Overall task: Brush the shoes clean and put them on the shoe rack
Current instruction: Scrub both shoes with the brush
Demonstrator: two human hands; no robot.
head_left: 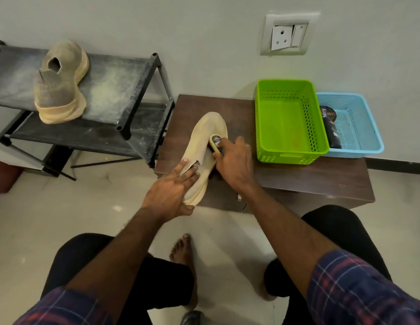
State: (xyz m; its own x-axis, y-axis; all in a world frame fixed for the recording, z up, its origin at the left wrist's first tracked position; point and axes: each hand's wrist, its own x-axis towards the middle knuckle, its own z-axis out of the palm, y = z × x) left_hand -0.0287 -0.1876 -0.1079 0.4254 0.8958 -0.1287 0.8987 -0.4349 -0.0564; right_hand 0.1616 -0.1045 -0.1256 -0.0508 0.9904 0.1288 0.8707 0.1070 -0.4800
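A tan knit shoe with a pale yellow sole [205,134] lies on the left part of a low dark wooden table [298,179], toe pointing away. My left hand [171,186] grips its heel end, fingers over the collar. My right hand [234,160] holds a small yellow-backed brush [216,143] pressed against the shoe's right side. The matching shoe [60,83] rests on the top shelf of the black shoe rack [124,85] at the left.
A green plastic basket [288,151] stands on the table's right, with a blue basket [359,127] behind it holding a black polish container [330,127]. A wall socket [288,34] is above. My knees and a bare foot [180,249] are on the tiled floor below.
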